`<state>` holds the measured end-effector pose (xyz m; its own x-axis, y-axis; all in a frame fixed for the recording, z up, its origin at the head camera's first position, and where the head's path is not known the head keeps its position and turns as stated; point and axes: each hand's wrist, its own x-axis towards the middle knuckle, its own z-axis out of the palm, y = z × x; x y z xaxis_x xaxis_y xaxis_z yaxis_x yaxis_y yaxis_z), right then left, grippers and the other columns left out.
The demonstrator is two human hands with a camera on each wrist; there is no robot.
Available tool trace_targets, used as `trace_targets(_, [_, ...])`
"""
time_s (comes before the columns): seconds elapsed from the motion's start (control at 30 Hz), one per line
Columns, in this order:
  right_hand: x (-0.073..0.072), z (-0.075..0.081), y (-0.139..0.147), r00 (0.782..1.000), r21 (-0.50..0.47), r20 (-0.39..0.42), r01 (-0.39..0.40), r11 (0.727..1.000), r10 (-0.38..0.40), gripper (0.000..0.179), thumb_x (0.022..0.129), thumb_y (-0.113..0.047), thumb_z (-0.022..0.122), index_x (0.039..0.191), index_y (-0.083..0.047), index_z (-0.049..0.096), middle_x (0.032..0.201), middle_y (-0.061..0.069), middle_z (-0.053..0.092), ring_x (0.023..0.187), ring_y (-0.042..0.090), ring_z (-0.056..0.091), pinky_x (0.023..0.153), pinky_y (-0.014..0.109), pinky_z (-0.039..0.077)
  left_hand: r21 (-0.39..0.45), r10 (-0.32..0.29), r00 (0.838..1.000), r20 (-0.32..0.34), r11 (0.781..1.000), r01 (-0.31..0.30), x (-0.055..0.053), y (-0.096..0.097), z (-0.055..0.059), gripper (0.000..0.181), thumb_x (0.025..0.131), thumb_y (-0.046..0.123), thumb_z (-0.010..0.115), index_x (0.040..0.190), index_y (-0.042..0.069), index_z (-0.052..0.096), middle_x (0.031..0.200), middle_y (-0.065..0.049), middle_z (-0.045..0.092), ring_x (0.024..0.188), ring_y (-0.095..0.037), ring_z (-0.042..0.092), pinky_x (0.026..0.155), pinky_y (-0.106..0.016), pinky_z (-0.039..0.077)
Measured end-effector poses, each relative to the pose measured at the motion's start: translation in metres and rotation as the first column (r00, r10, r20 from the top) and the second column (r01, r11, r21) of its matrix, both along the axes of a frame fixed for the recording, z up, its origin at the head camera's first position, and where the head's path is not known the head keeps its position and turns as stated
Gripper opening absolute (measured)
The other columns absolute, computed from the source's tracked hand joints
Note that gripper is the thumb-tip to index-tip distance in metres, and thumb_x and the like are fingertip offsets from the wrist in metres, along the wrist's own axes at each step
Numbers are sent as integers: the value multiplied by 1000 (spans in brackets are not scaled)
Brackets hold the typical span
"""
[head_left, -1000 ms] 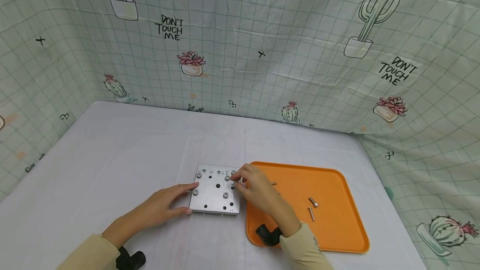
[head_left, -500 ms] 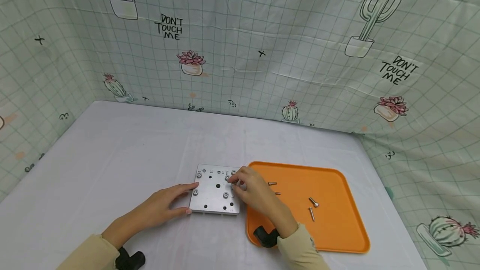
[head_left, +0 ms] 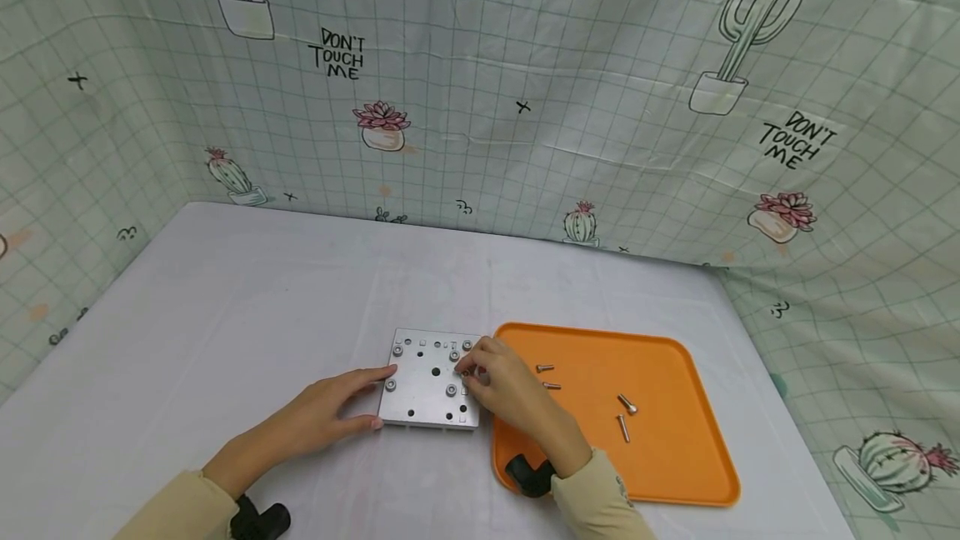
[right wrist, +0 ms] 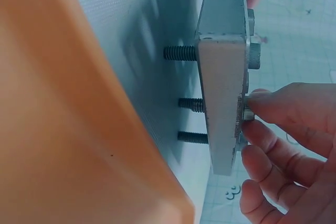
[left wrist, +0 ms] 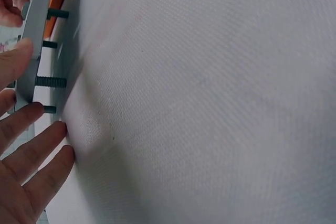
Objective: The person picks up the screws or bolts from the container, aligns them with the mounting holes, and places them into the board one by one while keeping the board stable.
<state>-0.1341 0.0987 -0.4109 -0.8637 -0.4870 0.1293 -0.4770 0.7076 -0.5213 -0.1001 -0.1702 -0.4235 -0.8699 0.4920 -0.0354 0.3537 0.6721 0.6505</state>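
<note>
A silver metal plate (head_left: 420,402) with round holes lies on the white-covered table, several socket head screws standing in it. Threaded screw ends (right wrist: 181,53) stick out of its underside in the right wrist view. My left hand (head_left: 318,413) touches the plate's left edge, fingers extended, the index finger and thumb spread apart along it. At the right edge, my right hand (head_left: 513,386) pinches the head of a socket head screw (right wrist: 248,113) between thumb and index finger. That screw's head sits right at the plate's top face, mostly hidden by the fingers in the head view.
An orange tray (head_left: 667,461) stands right beside the plate, under my right forearm. Loose screws lie in it, including one screw (head_left: 627,404) near the middle and another screw (head_left: 545,367) toward its left. A patterned cloth (head_left: 480,148) hangs behind the table.
My right hand has shifted slightly toward me along the plate's right side, uncovering a screw head at the far right corner and loose screws in the tray. The left hand stays still.
</note>
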Motion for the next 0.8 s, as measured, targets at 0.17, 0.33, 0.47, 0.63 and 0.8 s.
trace_targets(0.17, [0,1,2,1000,-1,11,-1,1000,1,9,85,-8,65,92,-12,69,89,-5,56,80,9,48,66,18,46,0,-4,1000,-4,1000,4,0,0,-1,62,83,36,67,139,17,45,139,-9,49,118,-29,55,98,-46,45])
trace_targets(0.33, [-1,7,10,998,-13,44,39,999,-39,13,86,-7,63,96,-11,68,91,-3,56,83,13,52,69,22,49,2,-4,1000,-9,1000,4,0,0,0,62,83,36,67,138,17,45,138,-9,50,118,-29,55,99,-46,45])
trace_targets(0.47, [-2,14,21,991,-7,71,111,994,-111,14,86,-6,63,98,-11,67,96,-2,56,89,17,53,75,29,50,6,-4,1000,-10,1000,4,1,0,0,62,83,36,67,138,17,45,138,-9,50,119,-29,55,99,-46,45])
trace_targets(0.63, [-4,23,38,981,13,86,174,985,-174,16,86,-8,65,102,-11,66,99,-1,57,91,19,51,77,32,50,4,-2,1000,-13,1000,2,1,0,0,62,83,36,67,138,18,45,139,-8,50,119,-29,55,99,-46,44])
trace_targets(0.8, [-4,27,59,978,17,97,182,983,-183,19,87,-10,64,106,-8,65,100,2,57,93,22,50,76,33,49,2,-1,1000,-10,1000,1,0,0,-1,62,83,36,67,139,18,45,138,-8,50,119,-29,55,99,-47,44])
